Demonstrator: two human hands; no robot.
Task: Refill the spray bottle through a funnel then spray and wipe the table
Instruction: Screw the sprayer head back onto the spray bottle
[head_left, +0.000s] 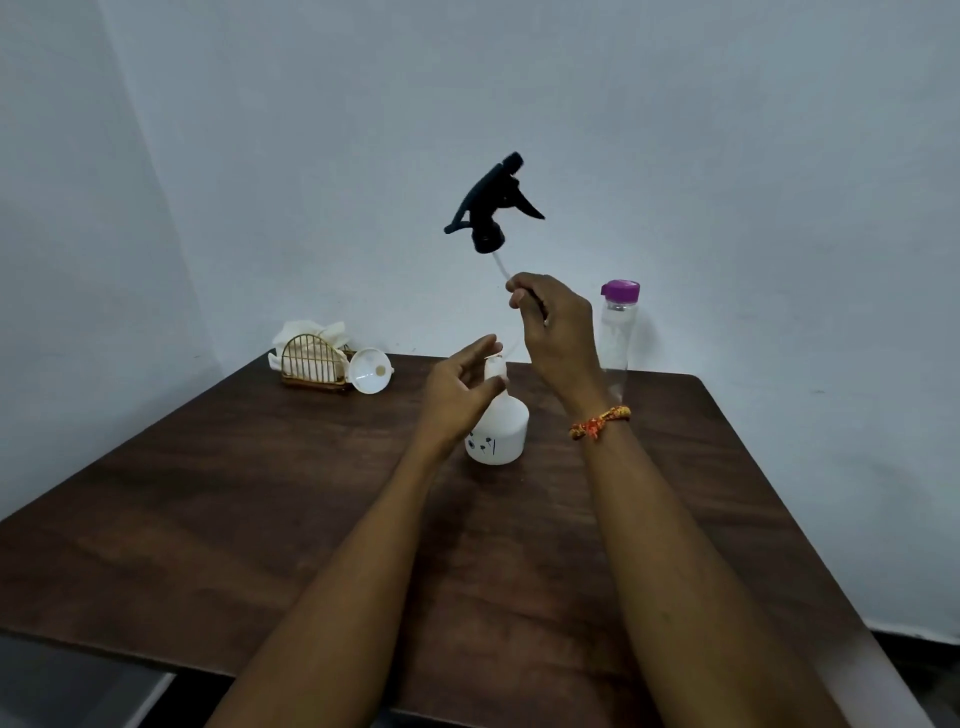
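Observation:
A white spray bottle (501, 428) stands uncapped near the middle of the dark wooden table (260, 519). My left hand (460, 387) curves around its neck, fingers apart, thumb touching it. My right hand (556, 325) pinches the thin clear dip tube of the black trigger spray head (493, 208), which is lifted high above the bottle against the wall. A white funnel (369, 370) lies on its side at the back left. A clear water bottle with a purple cap (618, 327) stands at the back, just behind my right wrist.
A gold wire holder with white cloths or napkins (311, 358) sits at the table's back left corner beside the funnel. Pale walls close in behind and on the left. The table's right edge drops off toward a dark floor.

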